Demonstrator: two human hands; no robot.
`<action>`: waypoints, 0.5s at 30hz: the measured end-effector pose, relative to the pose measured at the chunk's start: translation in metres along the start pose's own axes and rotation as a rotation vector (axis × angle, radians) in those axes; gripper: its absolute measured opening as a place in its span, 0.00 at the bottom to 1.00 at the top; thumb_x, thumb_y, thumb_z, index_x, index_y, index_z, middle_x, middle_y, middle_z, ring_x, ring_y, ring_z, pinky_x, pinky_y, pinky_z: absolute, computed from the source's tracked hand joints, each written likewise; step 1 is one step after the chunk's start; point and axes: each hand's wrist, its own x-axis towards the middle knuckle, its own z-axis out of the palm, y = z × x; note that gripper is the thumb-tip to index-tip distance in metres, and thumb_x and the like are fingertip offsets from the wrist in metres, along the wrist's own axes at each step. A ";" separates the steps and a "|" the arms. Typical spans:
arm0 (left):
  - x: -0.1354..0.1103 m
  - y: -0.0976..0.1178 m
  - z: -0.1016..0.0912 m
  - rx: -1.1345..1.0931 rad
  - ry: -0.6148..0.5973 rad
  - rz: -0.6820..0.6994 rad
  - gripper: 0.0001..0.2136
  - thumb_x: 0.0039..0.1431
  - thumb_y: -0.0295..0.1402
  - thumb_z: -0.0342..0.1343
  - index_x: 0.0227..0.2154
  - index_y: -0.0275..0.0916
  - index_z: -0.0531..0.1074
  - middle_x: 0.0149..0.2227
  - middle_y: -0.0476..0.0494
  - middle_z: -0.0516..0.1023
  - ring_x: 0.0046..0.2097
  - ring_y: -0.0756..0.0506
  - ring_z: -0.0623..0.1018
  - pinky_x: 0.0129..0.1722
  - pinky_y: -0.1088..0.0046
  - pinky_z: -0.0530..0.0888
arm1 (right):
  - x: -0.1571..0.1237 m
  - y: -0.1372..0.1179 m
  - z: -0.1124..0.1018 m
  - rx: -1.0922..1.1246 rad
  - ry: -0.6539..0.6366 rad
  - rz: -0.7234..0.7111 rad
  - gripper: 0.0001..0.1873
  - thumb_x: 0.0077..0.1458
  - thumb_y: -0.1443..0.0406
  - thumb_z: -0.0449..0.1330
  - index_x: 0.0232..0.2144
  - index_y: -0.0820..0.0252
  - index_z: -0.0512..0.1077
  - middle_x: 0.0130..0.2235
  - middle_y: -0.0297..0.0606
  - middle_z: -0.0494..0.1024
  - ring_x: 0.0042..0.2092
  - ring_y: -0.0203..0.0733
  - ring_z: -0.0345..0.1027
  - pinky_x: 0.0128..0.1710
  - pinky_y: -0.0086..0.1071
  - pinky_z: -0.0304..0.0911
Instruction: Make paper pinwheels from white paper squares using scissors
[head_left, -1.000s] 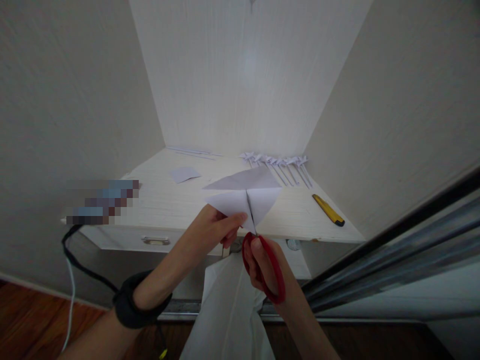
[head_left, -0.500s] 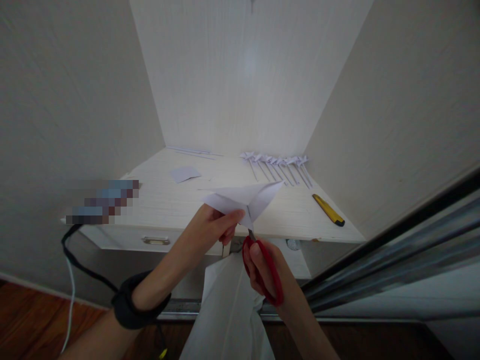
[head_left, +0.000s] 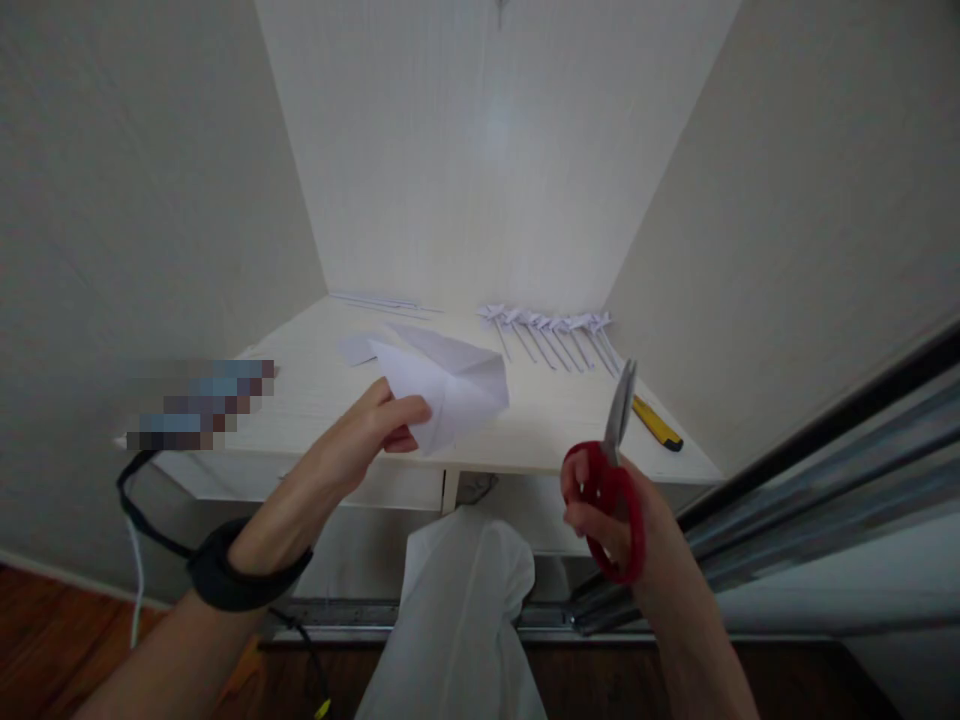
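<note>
Pinched at its near left corner by my left hand (head_left: 386, 420), a white sheet of paper (head_left: 469, 392) with creases and a cut hangs over the desk's front part. My right hand (head_left: 622, 520) grips red-handled scissors (head_left: 616, 430) apart from the paper, blades pointing up and nearly together. Behind the sheet lies another flat piece of paper (head_left: 355, 349), partly covered by it. Several paper pinwheels (head_left: 551, 325) on thin paper sticks rest in a row at the back right of the desk.
Thin rolled paper sticks (head_left: 386, 302) lie at the desk's back left. A yellow utility knife (head_left: 658, 424) is near the right edge. A blurred-out object (head_left: 202, 405) sits at the left, with a black cable (head_left: 142, 510) below. Walls enclose the white desk (head_left: 300, 400).
The scissors have come away from the paper and moved right with my right hand. My left hand has shifted left, turning the sheet so more of its face shows.
</note>
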 end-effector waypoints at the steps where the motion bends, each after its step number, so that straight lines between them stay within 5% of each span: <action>1: -0.001 -0.001 -0.002 0.013 -0.045 -0.019 0.14 0.41 0.33 0.57 0.35 0.41 0.71 0.31 0.52 0.73 0.31 0.49 0.72 0.26 0.77 0.68 | 0.005 -0.004 0.004 -0.017 0.089 -0.054 0.19 0.37 0.63 0.71 0.26 0.57 0.63 0.28 0.29 0.69 0.26 0.31 0.58 0.24 0.25 0.57; 3: -0.002 -0.004 -0.005 0.057 -0.166 -0.055 0.16 0.43 0.34 0.56 0.39 0.41 0.71 0.34 0.50 0.74 0.33 0.47 0.72 0.28 0.76 0.68 | 0.013 -0.009 0.015 -0.038 0.189 -0.129 0.18 0.37 0.64 0.71 0.27 0.57 0.64 0.32 0.32 0.72 0.31 0.34 0.62 0.30 0.28 0.62; 8: -0.004 -0.009 -0.009 0.118 -0.337 -0.058 0.15 0.49 0.34 0.55 0.42 0.42 0.70 0.40 0.49 0.75 0.36 0.46 0.71 0.32 0.75 0.68 | 0.019 -0.011 0.038 -0.037 0.180 -0.094 0.15 0.43 0.63 0.67 0.25 0.57 0.63 0.30 0.31 0.70 0.29 0.33 0.62 0.30 0.28 0.62; 12: -0.006 -0.006 -0.003 0.092 -0.317 0.010 0.07 0.52 0.37 0.55 0.28 0.39 0.68 0.28 0.51 0.69 0.30 0.49 0.67 0.29 0.75 0.65 | 0.018 -0.009 0.046 -0.012 0.278 -0.125 0.13 0.46 0.63 0.65 0.25 0.57 0.62 0.27 0.27 0.65 0.28 0.31 0.61 0.29 0.26 0.60; 15: -0.010 -0.008 0.005 0.076 -0.434 0.065 0.16 0.53 0.45 0.53 0.20 0.40 0.60 0.19 0.55 0.58 0.21 0.53 0.57 0.20 0.76 0.57 | 0.018 -0.006 0.049 0.003 0.363 -0.157 0.12 0.47 0.63 0.65 0.26 0.57 0.63 0.28 0.26 0.65 0.28 0.30 0.61 0.27 0.25 0.59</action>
